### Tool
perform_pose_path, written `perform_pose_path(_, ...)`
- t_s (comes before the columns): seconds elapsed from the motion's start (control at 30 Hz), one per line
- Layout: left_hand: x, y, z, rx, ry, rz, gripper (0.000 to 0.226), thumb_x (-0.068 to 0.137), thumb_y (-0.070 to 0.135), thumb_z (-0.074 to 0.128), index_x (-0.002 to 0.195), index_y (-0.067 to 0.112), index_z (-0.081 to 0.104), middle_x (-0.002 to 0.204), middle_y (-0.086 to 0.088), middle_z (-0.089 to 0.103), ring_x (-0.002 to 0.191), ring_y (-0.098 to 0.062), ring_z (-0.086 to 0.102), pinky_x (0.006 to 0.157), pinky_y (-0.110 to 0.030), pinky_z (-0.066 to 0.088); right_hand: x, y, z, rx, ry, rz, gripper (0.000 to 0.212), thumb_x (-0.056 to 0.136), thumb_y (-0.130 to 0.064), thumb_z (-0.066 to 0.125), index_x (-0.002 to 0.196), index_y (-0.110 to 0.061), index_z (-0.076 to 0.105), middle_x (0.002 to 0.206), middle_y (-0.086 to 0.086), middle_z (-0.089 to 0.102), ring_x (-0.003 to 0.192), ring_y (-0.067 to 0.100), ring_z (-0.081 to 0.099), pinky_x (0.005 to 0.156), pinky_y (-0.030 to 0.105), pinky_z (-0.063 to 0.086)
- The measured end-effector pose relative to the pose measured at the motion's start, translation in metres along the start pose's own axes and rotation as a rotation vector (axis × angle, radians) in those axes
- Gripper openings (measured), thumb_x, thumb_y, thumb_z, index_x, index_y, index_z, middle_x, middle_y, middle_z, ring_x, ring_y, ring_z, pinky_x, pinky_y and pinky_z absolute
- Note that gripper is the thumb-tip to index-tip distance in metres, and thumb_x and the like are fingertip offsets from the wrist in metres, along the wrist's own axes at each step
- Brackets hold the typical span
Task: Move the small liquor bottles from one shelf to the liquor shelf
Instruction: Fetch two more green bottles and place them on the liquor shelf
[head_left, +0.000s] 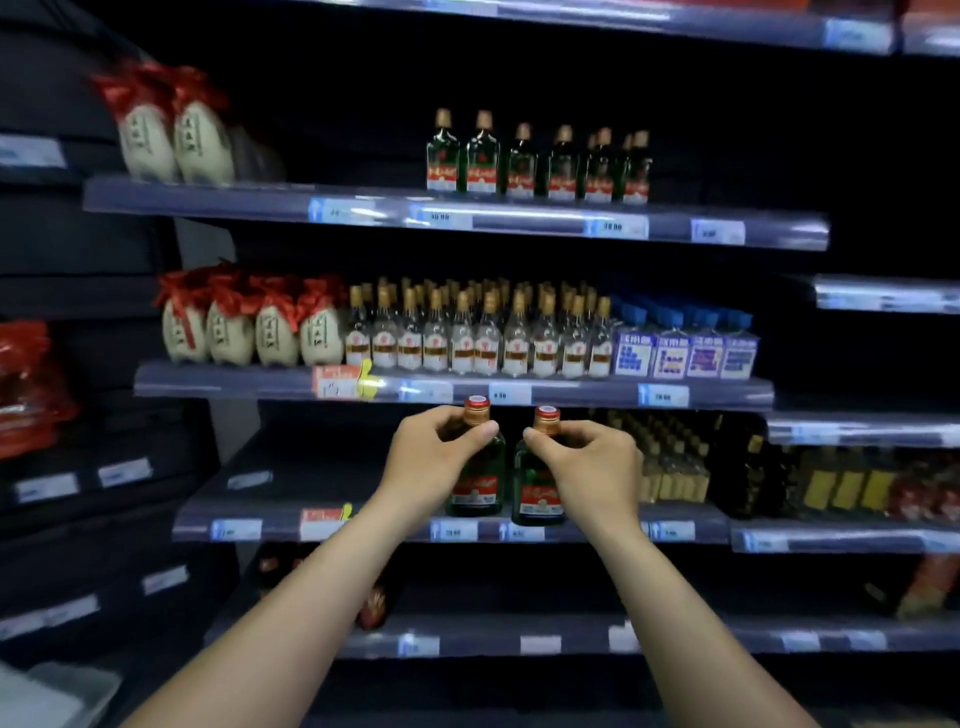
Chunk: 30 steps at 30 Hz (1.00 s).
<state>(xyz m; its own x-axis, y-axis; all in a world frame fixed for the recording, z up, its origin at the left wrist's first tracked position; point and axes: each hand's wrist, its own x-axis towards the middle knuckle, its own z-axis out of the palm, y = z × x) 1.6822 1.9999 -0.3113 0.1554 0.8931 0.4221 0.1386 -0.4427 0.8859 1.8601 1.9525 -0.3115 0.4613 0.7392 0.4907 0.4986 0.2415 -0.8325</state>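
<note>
Pinching two small green liquor bottles by the neck, one in each grip: left hand curled tight round the neck of the left bottle, thumb and fingers meeting just under its red-and-gold cap; right hand doing likewise on the right bottle; both held upright, side by side and close together, red labels facing out; hanging at the front of the lower shelf, bases about level with its price rail, though hard to say whether resting on it or just clear of it; to the right on that same shelf, a block of small amber bottles; on the next shelf up, packed rows of clear bottles with gold caps, flanked on the left by cream jars topped with red cloth and on the right by blue-labelled bottles; higher again, on the upper shelf, a short row of matching green bottles standing near the front edge, with two more cream jars well apart to the left.
</note>
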Motion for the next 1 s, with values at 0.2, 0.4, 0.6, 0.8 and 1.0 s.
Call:
perform_pose_path(0.2,0.136,0.019,0.005,0.028,0.003,0.163,0.009,0.087,0.039,0.077,0.089,0.03,0.078,0.086,0.018,0.077,0.082,0.004,0.07,0.068,-0.011,0.051,0.124,-0.011,0.032,0.006,0.034,-0.107,0.017,0.075,-0.046,0.088,0.068,-0.035,0.077,0.065,-0.027,0.071,0.067,-0.004,0.07,0.072,0.031,0.06)
perform_pose_path(0.4,0.248,0.068,0.027,0.065,0.038,0.27,0.008,0.084,0.04,0.079,0.08,0.034,0.077,0.081,0.019,0.077,0.078,0.002,0.071,0.075,-0.027,0.057,0.233,-0.039,0.028,-0.002,0.13,-0.174,0.025,0.07,-0.049,0.09,0.06,-0.033,0.074,0.058,-0.024,0.07,0.058,-0.005,0.068,0.061,0.027,0.056)
perform_pose_path(0.6,0.325,0.126,0.046,0.048,0.082,0.399,0.022,0.087,0.04,0.077,0.089,0.017,0.078,0.088,0.0,0.079,0.091,-0.021,0.074,0.088,-0.05,0.058,0.331,-0.083,0.002,-0.008,0.212,-0.333,0.032,0.072,-0.05,0.088,0.054,-0.031,0.07,0.058,-0.012,0.071,0.063,0.006,0.071,0.059,0.025,0.057)
perform_pose_path(0.8,0.393,0.176,0.064,0.062,0.13,0.48,0.016,0.091,0.03,0.074,0.088,0.015,0.075,0.09,-0.006,0.076,0.089,-0.019,0.07,0.091,-0.052,0.056,0.418,-0.118,-0.021,0.027,0.297,-0.386,0.037,0.067,-0.054,0.09,0.057,-0.024,0.07,0.062,-0.013,0.07,0.064,0.0,0.069,0.057,0.02,0.055)
perform_pose_path(1.0,0.428,0.187,0.076,0.117,0.202,0.457,0.016,0.094,0.035,0.07,0.091,0.019,0.072,0.094,-0.005,0.075,0.095,-0.02,0.069,0.088,-0.045,0.057,0.463,-0.121,-0.013,0.025,0.27,-0.404,0.036,0.069,-0.051,0.09,0.055,-0.024,0.07,0.062,-0.011,0.07,0.062,0.001,0.067,0.065,0.029,0.061)
